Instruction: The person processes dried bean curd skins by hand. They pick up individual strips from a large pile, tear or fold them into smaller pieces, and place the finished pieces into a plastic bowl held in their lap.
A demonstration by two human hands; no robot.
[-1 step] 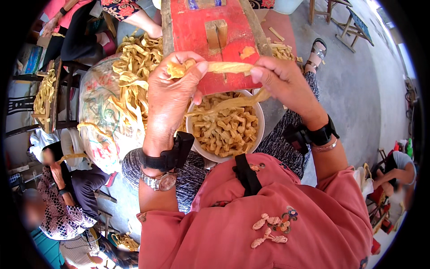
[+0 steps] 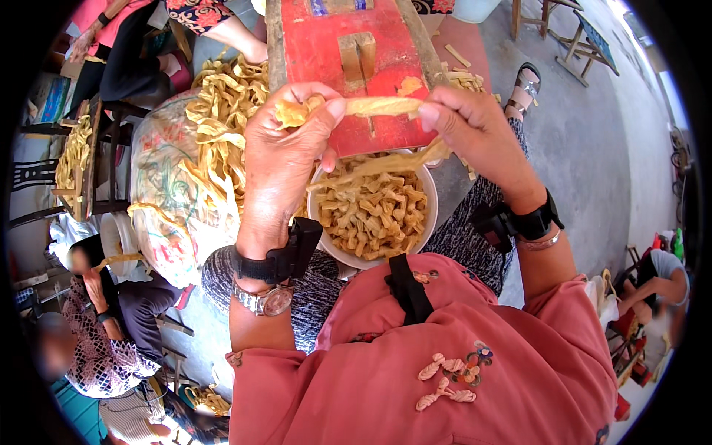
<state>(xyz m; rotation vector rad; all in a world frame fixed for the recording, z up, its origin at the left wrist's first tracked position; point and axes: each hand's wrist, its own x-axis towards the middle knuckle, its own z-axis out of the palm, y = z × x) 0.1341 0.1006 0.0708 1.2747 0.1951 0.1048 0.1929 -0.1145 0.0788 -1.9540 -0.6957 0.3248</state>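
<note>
Both hands pinch one yellow strip (image 2: 382, 106), held level above the lap. Left hand (image 2: 285, 152): grip closed, thumb and fingers clamped on the strip's crumpled left end. Right hand (image 2: 475, 130): grip closed, fingertips (image 2: 429, 113) pinching the right end; a second longer strip (image 2: 386, 163) trails from beneath it toward the left. Far left, a patterned sack (image 2: 167, 200) carries a heap of loose strips (image 2: 222, 111). Directly below the hands, a white bowl (image 2: 430, 215) holds short knotted pieces (image 2: 378, 211). Behind the hands stands a red wooden block (image 2: 319, 52). Both wrists wear black straps.
</note>
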